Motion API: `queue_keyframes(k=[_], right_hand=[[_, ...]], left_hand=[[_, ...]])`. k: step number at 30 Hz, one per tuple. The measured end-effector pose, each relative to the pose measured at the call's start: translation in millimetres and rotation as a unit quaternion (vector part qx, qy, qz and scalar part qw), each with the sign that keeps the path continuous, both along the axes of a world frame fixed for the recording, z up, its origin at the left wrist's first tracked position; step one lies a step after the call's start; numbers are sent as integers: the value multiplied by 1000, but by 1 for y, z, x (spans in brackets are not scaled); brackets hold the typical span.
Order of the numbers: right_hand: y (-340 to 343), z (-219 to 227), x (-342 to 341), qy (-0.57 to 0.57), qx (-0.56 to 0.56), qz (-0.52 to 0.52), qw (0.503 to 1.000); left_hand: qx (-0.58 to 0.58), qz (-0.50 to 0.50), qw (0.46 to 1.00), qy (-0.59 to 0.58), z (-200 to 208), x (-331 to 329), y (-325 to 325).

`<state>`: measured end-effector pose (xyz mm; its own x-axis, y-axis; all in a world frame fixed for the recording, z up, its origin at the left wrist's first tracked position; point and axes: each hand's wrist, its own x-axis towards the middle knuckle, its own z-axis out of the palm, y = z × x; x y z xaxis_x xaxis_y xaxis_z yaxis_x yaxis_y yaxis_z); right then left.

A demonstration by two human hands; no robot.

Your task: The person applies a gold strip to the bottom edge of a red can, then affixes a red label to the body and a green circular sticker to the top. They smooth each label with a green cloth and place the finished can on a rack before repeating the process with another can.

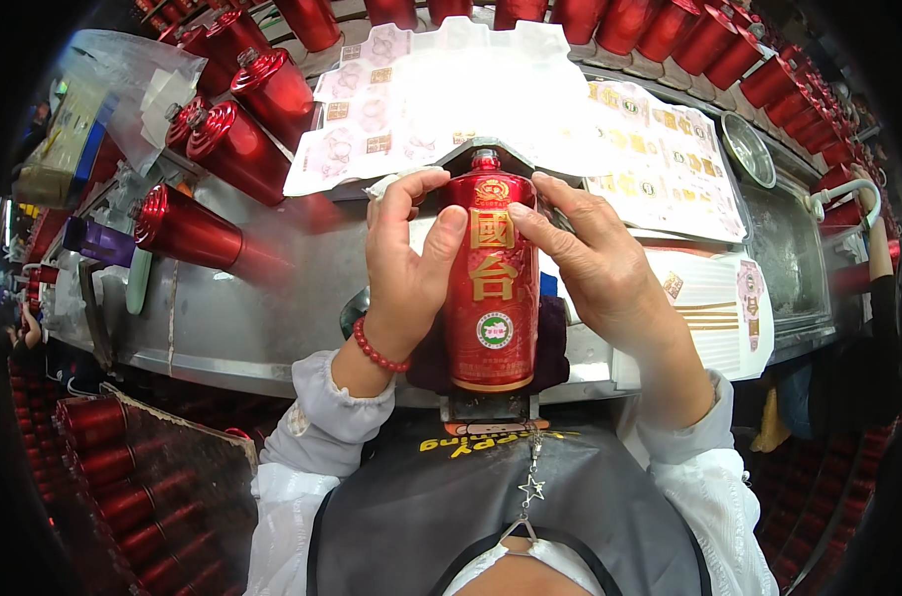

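Between our hands, we press the gold label onto the red bottle (492,288): left hand (403,268) and right hand (592,266) grip its sides; many unlabelled bottles (234,149) wait beyond.

centre: our left hand (403,260) and right hand (602,266) flank the red bottle (492,288) lying in the jig (489,407); no gap between them.
ahead: label sheets (530,119) cover the table beyond the bottle neck.
left: bare steel table (262,308) is open, then lying red bottles (232,139) block us.
right: white carton (714,308) just beside our right wrist.
far edge: bottle row (670,30) walls it off.
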<state>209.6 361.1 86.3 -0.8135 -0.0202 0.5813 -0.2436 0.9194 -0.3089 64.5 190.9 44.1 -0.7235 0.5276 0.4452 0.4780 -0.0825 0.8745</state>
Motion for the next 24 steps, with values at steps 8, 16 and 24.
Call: queue_keyframes(k=[8, 16, 24], right_hand=[[0, 0, -2, -1, 14, -5, 1000], [1, -1, -1, -23, -15, -2, 1000], [3, 0, 0, -31, -14, 1, 999]], left_hand=[[-5, -21, 996, -86, -1, -1, 9], [13, -34, 992, -124, -4, 0, 9], [-7, 2, 948, 318, 15, -3, -9]])
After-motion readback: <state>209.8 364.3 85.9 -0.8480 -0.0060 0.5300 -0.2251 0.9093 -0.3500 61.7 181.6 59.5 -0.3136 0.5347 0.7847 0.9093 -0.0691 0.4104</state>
